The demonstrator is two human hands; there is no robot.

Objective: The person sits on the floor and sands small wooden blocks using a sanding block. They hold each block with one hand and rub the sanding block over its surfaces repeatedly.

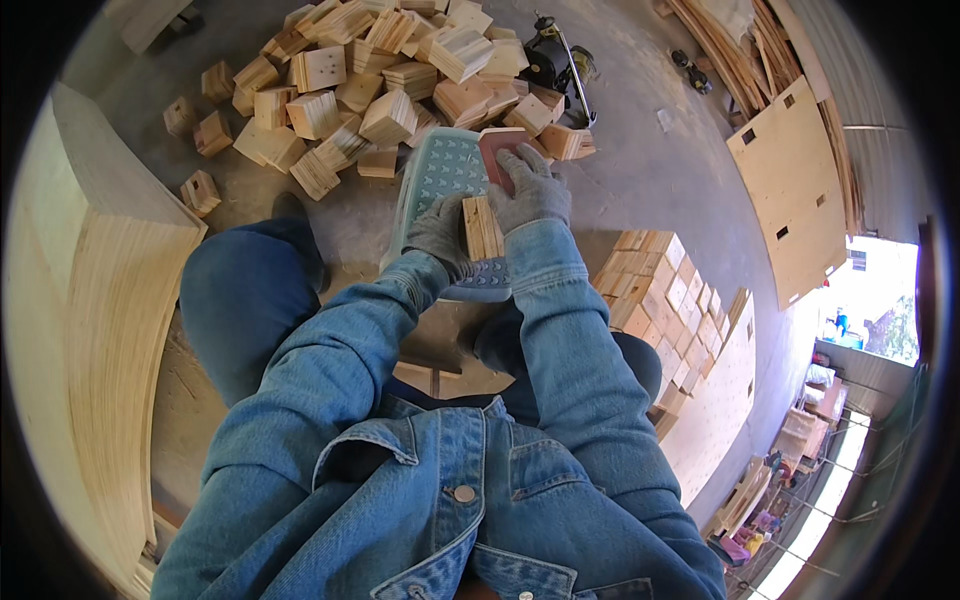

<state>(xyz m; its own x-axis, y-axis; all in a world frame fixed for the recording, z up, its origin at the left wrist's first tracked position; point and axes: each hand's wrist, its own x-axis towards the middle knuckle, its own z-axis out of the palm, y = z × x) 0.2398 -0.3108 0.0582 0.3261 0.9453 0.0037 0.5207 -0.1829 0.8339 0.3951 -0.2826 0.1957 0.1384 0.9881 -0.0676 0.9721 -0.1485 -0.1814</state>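
Observation:
Both hands are in grey work gloves, in front of me over a light-blue plastic stool [455, 160] with a patterned top. My left hand [437, 238] is closed round a small plywood block [483, 228] with a pale, layered side facing up. Just right of it, my right hand [530, 188] grips a flat reddish-brown block [503, 150] that looks like a sanding block. Its lower part is covered by my fingers. It is held beyond the plywood block; whether the two touch, I cannot tell.
A loose heap of plywood blocks [390, 75] lies on the floor ahead. Neatly stacked blocks [672, 300] stand at right, a tall plywood stack [110, 300] at left. A black-and-yellow power tool [560, 68] rests beyond the heap. A plywood panel [790, 190] leans at far right.

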